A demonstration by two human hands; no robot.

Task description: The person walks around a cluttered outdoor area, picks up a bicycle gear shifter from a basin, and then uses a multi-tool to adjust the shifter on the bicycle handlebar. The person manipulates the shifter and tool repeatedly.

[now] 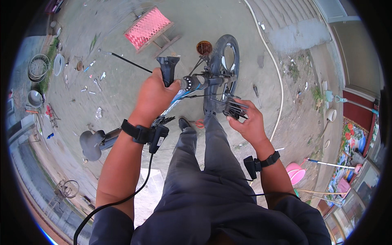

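A small bicycle stands in front of me, its front wheel (223, 61) pointing away and its grey saddle (90, 143) at the lower left. My left hand (154, 97) is closed around the handlebar (192, 83) beside the black grip end (168, 67). My right hand (248, 121) holds a black set of hex keys (232, 108) fanned out near the tyre. Both wrists wear black straps with small devices, and a cable runs from the left one.
A pink woven stool (148, 27) lies tipped on the concrete ahead. Loose tools (94, 81) are scattered to the left, near bowls and a spare wheel rim (38, 67). A white hose (272, 57) curves along the right. A pink basin (295, 173) sits at lower right.
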